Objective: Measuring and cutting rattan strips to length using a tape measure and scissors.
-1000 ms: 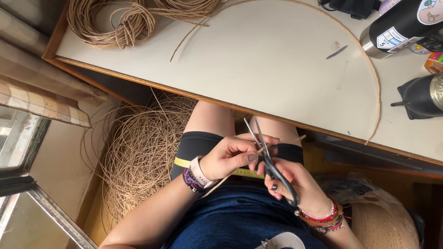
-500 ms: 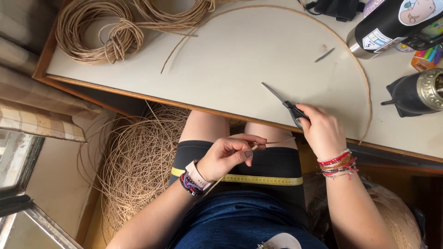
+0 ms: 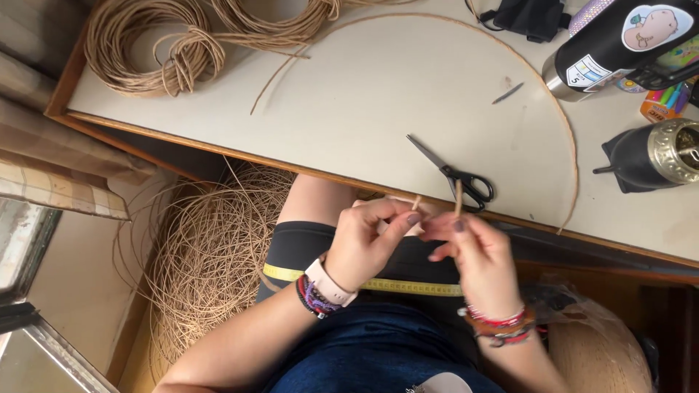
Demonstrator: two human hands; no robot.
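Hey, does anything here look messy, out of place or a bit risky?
The scissors lie open right at the table's front edge, handles nearly over the person's lap, so a nudge might knock them off. A loose tangle of cane sprawls on the floor beside the left leg. Both hands hold short cane ends.

— Where do the two hands sit?

— Over the lap, just before the table [image 3: 364, 94] edge. The left hand [image 3: 368, 240] is left of the right hand [image 3: 470, 251], fingertips nearly meeting; each pinches a short cane end [image 3: 458, 198] standing up above the fingers.

— And the scissors [image 3: 455, 171]?

— On the table, just beyond the right hand's fingertips, apart from them.

— What else lies around?

— The tape measure [image 3: 408, 285] lies across the thighs, behind the fingers, toward the body. A loose cane tangle [image 3: 211, 247] sits on the floor left of the left hand. Cane coils [image 3: 153, 44] rest on the table's far left; a bottle [image 3: 619, 44] lies far right.
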